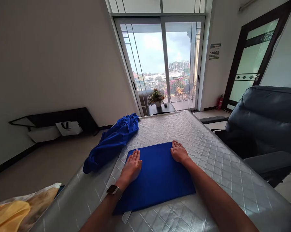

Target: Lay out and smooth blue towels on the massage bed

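Observation:
A blue cloth [157,174], folded into a flat rectangle, lies on a table with a silvery quilted cover [220,167]. My left hand [133,166] rests flat on the cloth's upper left part, fingers stretched out and pointing away from me. On its far right corner lies my right hand [178,151], also flat with fingers extended. Neither hand grips anything. A small white tag [126,217] sticks out from under the cloth's near left edge. To the left, a crumpled blue cloth [114,140] hangs over the table's left edge.
A dark padded armchair [268,122] stands close on the right. Yellow and brown fabric [22,209] lies at the lower left. Beyond the table's far edge is a small dark table [161,109] with a potted plant [156,96]. A white bag [68,128] sits by the left wall.

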A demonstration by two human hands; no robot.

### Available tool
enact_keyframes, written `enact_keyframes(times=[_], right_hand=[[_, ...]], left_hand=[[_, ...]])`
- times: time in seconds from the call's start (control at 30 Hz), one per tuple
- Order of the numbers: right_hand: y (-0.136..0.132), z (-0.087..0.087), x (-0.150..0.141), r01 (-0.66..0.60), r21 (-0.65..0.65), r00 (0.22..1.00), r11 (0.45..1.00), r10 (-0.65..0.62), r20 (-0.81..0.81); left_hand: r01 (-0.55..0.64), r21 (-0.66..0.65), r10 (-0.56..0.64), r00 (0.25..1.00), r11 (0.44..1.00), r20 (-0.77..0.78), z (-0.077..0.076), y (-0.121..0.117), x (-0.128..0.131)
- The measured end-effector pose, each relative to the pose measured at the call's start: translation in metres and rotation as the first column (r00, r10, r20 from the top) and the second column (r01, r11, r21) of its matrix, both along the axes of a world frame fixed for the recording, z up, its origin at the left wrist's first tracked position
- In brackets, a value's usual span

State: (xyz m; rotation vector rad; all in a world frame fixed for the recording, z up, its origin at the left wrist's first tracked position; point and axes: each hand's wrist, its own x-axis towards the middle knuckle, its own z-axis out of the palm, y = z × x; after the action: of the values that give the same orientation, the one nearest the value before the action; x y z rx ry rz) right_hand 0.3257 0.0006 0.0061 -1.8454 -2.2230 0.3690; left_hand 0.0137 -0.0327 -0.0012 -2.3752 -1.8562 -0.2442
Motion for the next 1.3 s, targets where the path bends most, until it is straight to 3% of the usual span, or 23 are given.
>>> enact_keyframes(times=[0.17,0.27,0.33,0.43,0.73,0.9,1.13,1.3], right_hand=[[-0.002,0.0,0.001,-0.005,0.026,1.0,1.0,0.004,0.015],[-0.003,-0.001,0.003,-0.044,0.032,0.998,0.998,0.043,0.047],[-0.003,-0.002,0.005,-0.072,0.03,0.995,0.997,0.069,0.065],[-0.003,-0.003,0.007,-0.076,0.033,0.994,0.997,0.074,0.077],[0.001,-0.004,0.003,-0.02,0.028,0.999,0.999,0.019,0.037],[0.002,-0.004,0.002,-0.004,-0.007,1.0,1.0,0.005,0.024],[0.002,-0.006,0.002,-0.003,0.001,0.999,1.0,0.003,0.032],[0.001,-0.007,0.002,0.008,0.005,0.999,1.0,-0.008,0.047]], left_hand=[[0.296,-0.032,-0.295,0.955,0.955,0.022,0.011,0.011,0.111],[0.355,-0.032,-0.354,0.934,0.934,0.042,0.011,0.019,0.167],[0.333,-0.037,-0.33,0.941,0.942,0.068,0.011,0.025,0.188],[0.307,-0.036,-0.304,0.949,0.951,0.08,0.007,0.031,0.194],[0.206,-0.062,-0.2,0.976,0.977,0.083,-0.009,0.039,0.155],[0.101,-0.06,-0.098,0.994,0.993,0.052,-0.014,0.046,0.1],[-0.032,-0.03,0.033,0.999,0.999,0.017,-0.01,0.041,0.01],[-0.101,-0.002,0.101,0.995,0.995,0.024,-0.013,0.04,-0.024]])
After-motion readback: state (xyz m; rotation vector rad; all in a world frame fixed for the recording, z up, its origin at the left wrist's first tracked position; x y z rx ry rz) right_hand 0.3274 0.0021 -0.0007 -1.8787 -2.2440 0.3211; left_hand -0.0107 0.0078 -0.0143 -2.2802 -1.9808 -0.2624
